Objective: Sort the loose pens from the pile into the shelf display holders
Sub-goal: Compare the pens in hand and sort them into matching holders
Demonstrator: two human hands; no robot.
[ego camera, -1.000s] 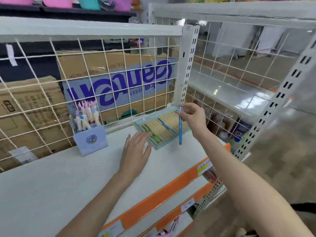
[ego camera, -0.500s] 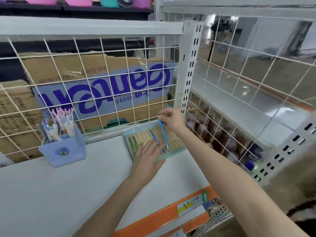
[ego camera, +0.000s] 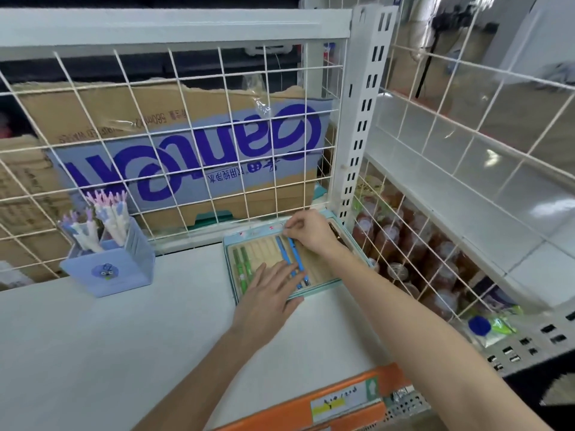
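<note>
A flat light-blue display tray (ego camera: 323, 290) with tan grooves lies on the white shelf (ego camera: 124, 353) against the wire back. Two green pens (ego camera: 242, 269) lie in its left grooves and two blue pens sit in the middle. My right hand (ego camera: 311, 230) pinches the top end of the right blue pen (ego camera: 297, 258), which lies down in a groove. My left hand (ego camera: 267, 295) rests flat on the tray's front, fingers straight, over the lower end of the other blue pen (ego camera: 282, 251).
A pale blue pen holder (ego camera: 115, 270) with pastel pens stands at the left of the shelf. A white wire grid (ego camera: 186, 135) backs the shelf, with cardboard boxes behind. A wire side panel (ego camera: 413, 244) and bottles are to the right. An orange price strip (ego camera: 326, 402) edges the front.
My right hand lowered the blue pen from upright down into a tray groove beside the other blue pen. My left hand slid forward onto the tray.
</note>
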